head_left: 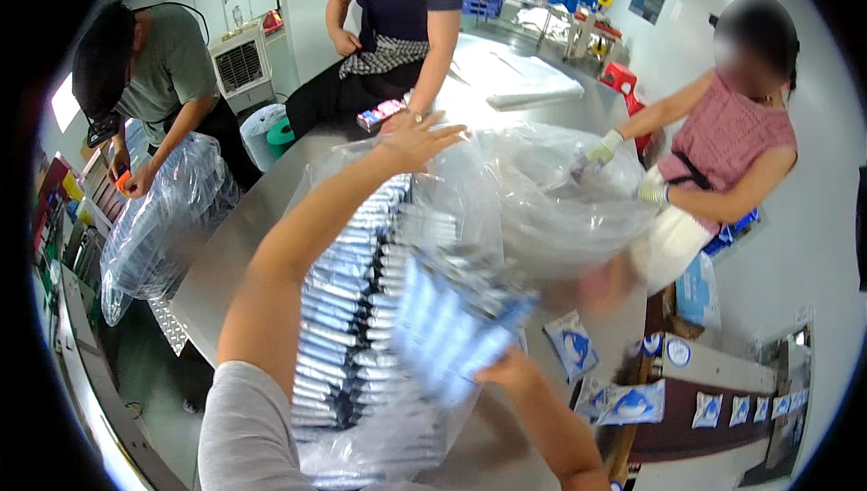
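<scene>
A large clear plastic bag [479, 197] lies open on the metal table, with long rows of blue-and-white packets [330, 310] standing on edge inside. My left hand [420, 141] is stretched across to the bag's far end, fingers spread, over the plastic. Whether it touches the film, I cannot tell. Over the bag's right side, my right hand [508, 369] grips a stack of packets [456, 328], tilted and smeared by motion. Just right of that hand, a loose packet [572, 346] rests on the table.
A conveyor belt [682, 432] at the lower right carries several packets in a line. Across the table [221, 288], a gloved person handles another clear bag [569, 211]. Someone in a dark shirt is at the far side, near a phone [380, 114]. Another person holds a filled bag [172, 215] at left.
</scene>
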